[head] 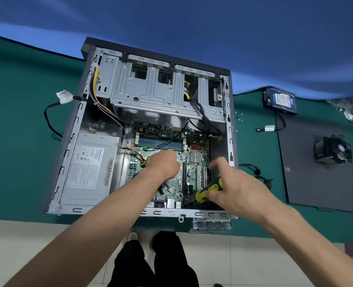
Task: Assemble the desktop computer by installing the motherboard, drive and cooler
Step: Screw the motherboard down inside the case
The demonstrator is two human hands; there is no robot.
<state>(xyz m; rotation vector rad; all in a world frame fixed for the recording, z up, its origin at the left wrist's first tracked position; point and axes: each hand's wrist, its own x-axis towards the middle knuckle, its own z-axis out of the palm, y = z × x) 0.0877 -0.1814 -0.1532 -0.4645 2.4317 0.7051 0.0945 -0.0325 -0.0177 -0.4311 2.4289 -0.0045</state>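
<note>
Motherboard (172,160) centre: your left hand (163,162) covers it, so you cannot see what lies beneath.
Screwdriver (209,189) tip: hidden behind its handle and your right hand (233,187).
Power supply (88,168) label: print too small to read.
Side panel (324,164): cut off at the right edge.
</note>
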